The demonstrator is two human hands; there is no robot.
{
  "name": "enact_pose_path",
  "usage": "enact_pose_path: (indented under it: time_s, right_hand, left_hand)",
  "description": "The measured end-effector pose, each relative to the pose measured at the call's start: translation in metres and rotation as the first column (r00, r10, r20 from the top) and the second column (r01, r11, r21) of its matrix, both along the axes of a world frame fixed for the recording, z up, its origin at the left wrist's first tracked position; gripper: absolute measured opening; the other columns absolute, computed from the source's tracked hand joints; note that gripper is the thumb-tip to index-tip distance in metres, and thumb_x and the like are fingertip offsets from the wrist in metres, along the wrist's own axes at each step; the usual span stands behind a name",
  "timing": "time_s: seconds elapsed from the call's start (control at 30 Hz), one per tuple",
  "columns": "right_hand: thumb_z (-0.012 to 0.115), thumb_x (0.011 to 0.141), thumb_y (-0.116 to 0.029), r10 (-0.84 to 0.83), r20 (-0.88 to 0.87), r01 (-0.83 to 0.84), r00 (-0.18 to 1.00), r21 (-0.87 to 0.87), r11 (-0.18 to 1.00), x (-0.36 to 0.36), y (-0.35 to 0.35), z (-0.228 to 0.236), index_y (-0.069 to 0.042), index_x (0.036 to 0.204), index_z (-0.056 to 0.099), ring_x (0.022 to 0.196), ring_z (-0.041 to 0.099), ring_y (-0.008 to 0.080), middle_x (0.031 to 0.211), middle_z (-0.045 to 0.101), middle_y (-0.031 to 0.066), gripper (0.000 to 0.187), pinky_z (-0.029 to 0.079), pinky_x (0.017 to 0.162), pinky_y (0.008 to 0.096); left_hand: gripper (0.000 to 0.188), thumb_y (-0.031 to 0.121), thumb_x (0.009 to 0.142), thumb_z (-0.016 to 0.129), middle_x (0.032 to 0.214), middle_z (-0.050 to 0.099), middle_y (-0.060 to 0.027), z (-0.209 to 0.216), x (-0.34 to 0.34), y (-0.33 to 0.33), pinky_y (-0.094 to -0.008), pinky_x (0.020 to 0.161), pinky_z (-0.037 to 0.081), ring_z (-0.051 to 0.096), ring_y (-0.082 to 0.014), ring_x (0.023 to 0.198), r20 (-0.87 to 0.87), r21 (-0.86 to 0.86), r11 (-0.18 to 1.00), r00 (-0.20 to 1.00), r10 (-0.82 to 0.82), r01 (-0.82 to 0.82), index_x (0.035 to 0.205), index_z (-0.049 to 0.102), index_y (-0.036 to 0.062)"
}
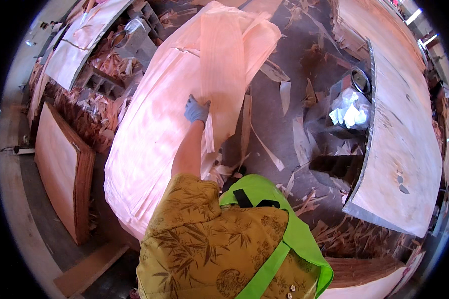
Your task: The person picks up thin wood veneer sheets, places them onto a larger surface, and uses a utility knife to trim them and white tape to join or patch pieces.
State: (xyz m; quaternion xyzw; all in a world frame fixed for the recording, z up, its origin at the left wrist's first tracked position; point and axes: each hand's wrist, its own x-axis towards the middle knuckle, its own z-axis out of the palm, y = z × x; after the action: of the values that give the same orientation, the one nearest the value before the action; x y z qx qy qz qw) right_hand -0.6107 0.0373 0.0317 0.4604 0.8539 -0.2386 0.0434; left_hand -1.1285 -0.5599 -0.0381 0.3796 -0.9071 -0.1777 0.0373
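My left hand (197, 109), in a blue-grey glove, rests palm down on a large stack of pale wood veneer sheets (154, 104). Its thumb is apart from the fingers, and I see nothing held in it. Just beside the thumb, a long narrow veneer strip (222, 60) lies lengthwise over the stack, its near end (210, 137) tapering toward me. A crack runs across the sheet left of the strip. My right hand is out of sight.
Veneer scraps (269, 147) litter the dark floor right of the stack. A white plastic bag (350, 108) sits by a long veneer pile (399, 134) at the right. Another veneer bundle (60, 169) leans at the left. Hollow blocks (99, 82) stand among shavings at the far left.
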Motion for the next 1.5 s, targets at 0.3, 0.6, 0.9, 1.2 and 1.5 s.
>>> enact_pose_path:
  time_s: [0.3, 0.6, 0.9, 1.2, 1.5]
  right_hand:
    - [0.056, 0.086, -0.017, -0.152, 0.147, 0.159, 0.977, -0.039, 0.987, 0.020, -0.062, 0.031, -0.004, 0.103, 0.062, 0.066, 0.055, 0.0131, 0.076, 0.062, 0.0077, 0.022, 0.044, 0.058, 0.0286]
    - [0.057, 0.086, -0.020, -0.225, 0.183, 0.244, 0.957, -0.088, 0.966, 0.048, -0.114, 0.048, -0.005, 0.104, 0.062, 0.064, 0.057, 0.0143, 0.076, 0.063, 0.0093, 0.024, 0.045, 0.057, 0.0300]
    - [0.057, 0.085, -0.023, -0.333, 0.052, 0.336, 0.942, -0.218, 0.916, -0.021, -0.074, 0.039, -0.004, 0.096, 0.064, 0.064, 0.061, 0.0202, 0.073, 0.063, 0.0117, 0.023, 0.046, 0.059, 0.0322]
    - [0.061, 0.085, -0.023, -0.172, -0.294, 0.078, 0.940, -0.305, 0.949, -0.074, -0.023, -0.001, -0.001, 0.097, 0.061, 0.063, 0.055, 0.0157, 0.077, 0.062, 0.0113, 0.025, 0.045, 0.061, 0.0297]
    - [0.064, 0.083, -0.009, -0.275, -0.711, -0.171, 0.647, -0.486, 0.857, -0.107, 0.094, 0.059, 0.001, 0.116, 0.053, 0.097, 0.052, 0.0113, 0.107, 0.058, 0.0046, 0.036, 0.045, 0.081, 0.0236]
  left_hand:
    - [0.096, 0.052, 0.066, 0.071, 0.130, 0.044, -0.0162, -0.011, -0.111, -0.005, -0.0440, 0.090, 0.042, 0.041, -0.0315, 0.121, 0.184, -0.120, 0.983, 0.976, -0.113, 0.136, 0.137, 0.026, 0.0049]
    - [0.074, 0.034, 0.071, 0.068, 0.124, 0.051, -0.0204, -0.095, -0.168, -0.066, -0.0377, 0.087, 0.047, 0.055, -0.0320, 0.106, -0.129, 0.274, 0.952, 0.986, -0.107, 0.139, 0.130, 0.038, 0.0006]
    - [0.041, 0.007, 0.083, 0.056, 0.119, 0.056, -0.0122, 0.033, -0.193, 0.010, -0.0341, 0.099, 0.040, 0.052, -0.0221, 0.112, -0.361, 0.920, -0.130, 0.928, 0.093, 0.371, 0.122, 0.051, -0.0016]
    - [0.040, 0.012, 0.085, 0.056, 0.120, 0.053, -0.0091, 0.253, -0.071, 0.255, -0.0335, 0.095, 0.042, 0.052, -0.0210, 0.109, -0.736, 0.667, -0.231, 0.675, -0.054, 0.708, 0.122, 0.048, -0.0014]
    - [0.042, 0.011, 0.087, 0.053, 0.116, 0.053, -0.0115, 0.349, 0.051, 0.504, -0.0333, 0.093, 0.043, 0.052, -0.0222, 0.106, -0.814, 0.488, -0.651, 0.573, -0.097, 0.582, 0.126, 0.041, -0.0020]
